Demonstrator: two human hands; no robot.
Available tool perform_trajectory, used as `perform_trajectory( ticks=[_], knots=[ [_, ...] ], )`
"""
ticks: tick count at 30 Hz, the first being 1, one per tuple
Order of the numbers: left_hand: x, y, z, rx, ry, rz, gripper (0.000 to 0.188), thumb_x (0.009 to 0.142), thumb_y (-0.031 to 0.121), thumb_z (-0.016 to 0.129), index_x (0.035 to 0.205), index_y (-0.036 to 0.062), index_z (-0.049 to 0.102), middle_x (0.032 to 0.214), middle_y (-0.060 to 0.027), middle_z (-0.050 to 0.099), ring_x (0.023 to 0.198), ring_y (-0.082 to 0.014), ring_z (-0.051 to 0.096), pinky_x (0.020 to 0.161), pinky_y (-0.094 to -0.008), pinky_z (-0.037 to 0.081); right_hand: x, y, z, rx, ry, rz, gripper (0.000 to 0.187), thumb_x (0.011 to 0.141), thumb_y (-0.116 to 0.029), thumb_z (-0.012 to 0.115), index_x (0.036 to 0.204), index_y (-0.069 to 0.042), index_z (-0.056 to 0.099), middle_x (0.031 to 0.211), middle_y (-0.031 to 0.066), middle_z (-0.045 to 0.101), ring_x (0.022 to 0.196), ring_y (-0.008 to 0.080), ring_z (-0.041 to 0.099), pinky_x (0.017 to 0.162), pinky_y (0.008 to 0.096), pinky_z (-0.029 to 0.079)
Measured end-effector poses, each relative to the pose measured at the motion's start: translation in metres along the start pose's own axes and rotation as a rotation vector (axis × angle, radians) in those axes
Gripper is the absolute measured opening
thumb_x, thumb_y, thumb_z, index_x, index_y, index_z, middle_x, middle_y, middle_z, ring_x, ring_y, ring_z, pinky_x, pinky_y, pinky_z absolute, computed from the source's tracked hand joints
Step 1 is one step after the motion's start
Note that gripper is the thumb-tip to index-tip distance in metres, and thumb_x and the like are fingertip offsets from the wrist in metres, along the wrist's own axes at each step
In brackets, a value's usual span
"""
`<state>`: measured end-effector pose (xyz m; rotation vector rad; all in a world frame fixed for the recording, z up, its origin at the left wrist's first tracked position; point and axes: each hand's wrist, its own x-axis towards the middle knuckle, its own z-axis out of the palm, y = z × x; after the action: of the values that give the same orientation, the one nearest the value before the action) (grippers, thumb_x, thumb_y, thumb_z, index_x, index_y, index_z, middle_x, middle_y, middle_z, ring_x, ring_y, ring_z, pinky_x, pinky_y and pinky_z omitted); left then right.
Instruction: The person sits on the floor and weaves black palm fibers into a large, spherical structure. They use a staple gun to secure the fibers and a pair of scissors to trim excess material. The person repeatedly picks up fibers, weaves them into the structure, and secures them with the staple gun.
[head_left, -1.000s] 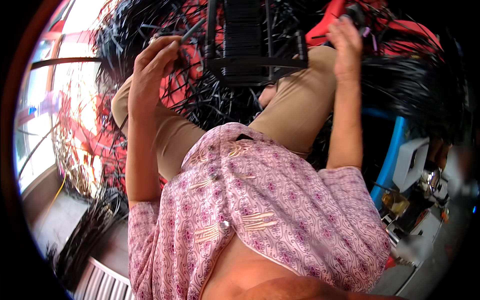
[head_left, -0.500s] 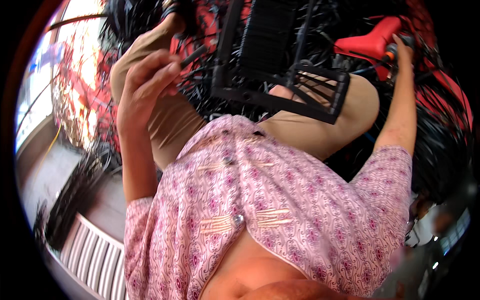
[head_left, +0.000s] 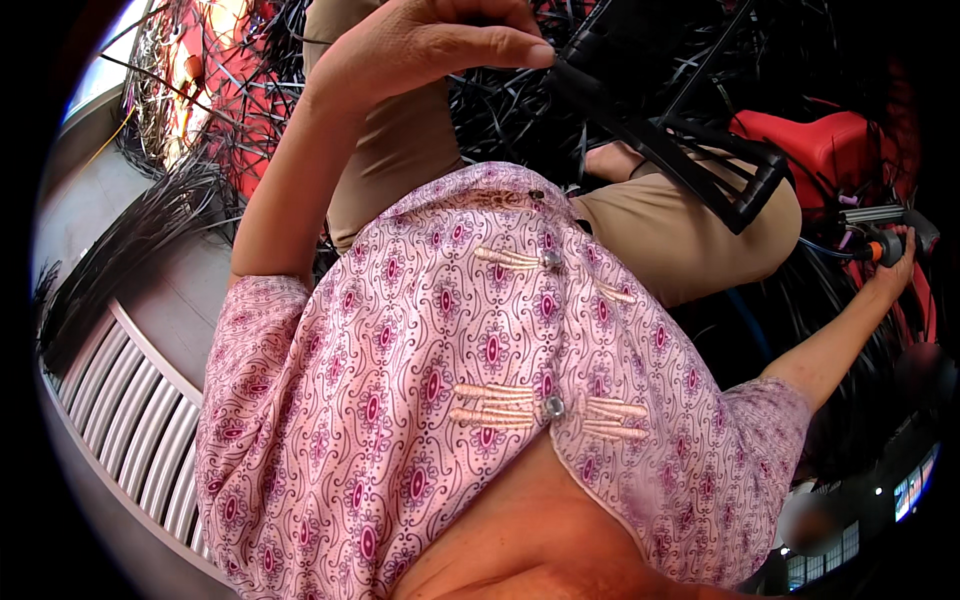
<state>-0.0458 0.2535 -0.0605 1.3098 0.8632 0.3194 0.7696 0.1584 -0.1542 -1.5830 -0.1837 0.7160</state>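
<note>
Left hand [head_left: 420, 45] pinches the black plastic frame [head_left: 690, 150] over the lap; right hand [head_left: 895, 265] is clamped on a grey-orange tool handle [head_left: 880, 235].

shirt [head_left: 440, 380]: pink, purple motif | trousers [head_left: 680, 235]: tan | frame [head_left: 700, 165]: black | seat [head_left: 820, 150]: red, possibly plastic

Black plastic frame [head_left: 690, 150] of ribbed bars, tilted across the lap, its upper end pinched by the left hand [head_left: 430, 45] and its looped lower end over the right thigh; handheld tool [head_left: 885, 240] with orange collar and grey barrel, gripped far out on the right.
</note>
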Motion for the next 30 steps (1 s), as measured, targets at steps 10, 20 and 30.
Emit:
perform_trajectory(
  ticks=[10, 20, 30],
  knots=[
    [0.046, -0.015, -0.022, 0.372, -0.022, 0.000, 0.024, 0.087, 0.024, 0.074, 0.076, 0.0042, 0.067, 0.063, 0.0071, 0.050, 0.061, -0.0023, 0.044, 0.052, -0.0241, 0.034, -0.310, -0.085, 0.126, -0.060, -0.596, -0.060, 0.029, 0.090, -0.011, 0.062, 0.112, 0.004, 0.053, 0.085, 0.0066, 0.050, 0.084, 0.0186, 0.050, 0.081, 0.0312, 0.043],
    [0.075, -0.012, -0.014, 0.386, -0.083, 0.017, 0.024, 0.082, 0.023, 0.071, 0.069, 0.0041, 0.065, 0.058, 0.0039, 0.052, 0.055, -0.0056, 0.046, 0.049, -0.0284, 0.037, -0.463, -0.035, 0.265, -0.664, -0.752, 0.183, 0.054, 0.074, -0.009, 0.064, 0.123, 0.008, 0.048, 0.078, 0.0127, 0.054, 0.056, 0.0191, 0.053, 0.054, 0.0286, 0.047],
    [0.076, -0.018, -0.008, 0.368, -0.030, 0.087, 0.024, 0.080, 0.024, 0.070, 0.075, 0.0014, 0.068, 0.063, -0.0031, 0.063, 0.060, -0.0121, 0.059, 0.056, -0.0306, 0.047, -0.469, -0.030, 0.290, -0.861, -0.917, 0.211, 0.014, 0.070, -0.009, 0.071, 0.078, -0.001, 0.063, 0.060, 0.0026, 0.060, 0.051, 0.0102, 0.056, 0.048, 0.0238, 0.042]
  ],
)
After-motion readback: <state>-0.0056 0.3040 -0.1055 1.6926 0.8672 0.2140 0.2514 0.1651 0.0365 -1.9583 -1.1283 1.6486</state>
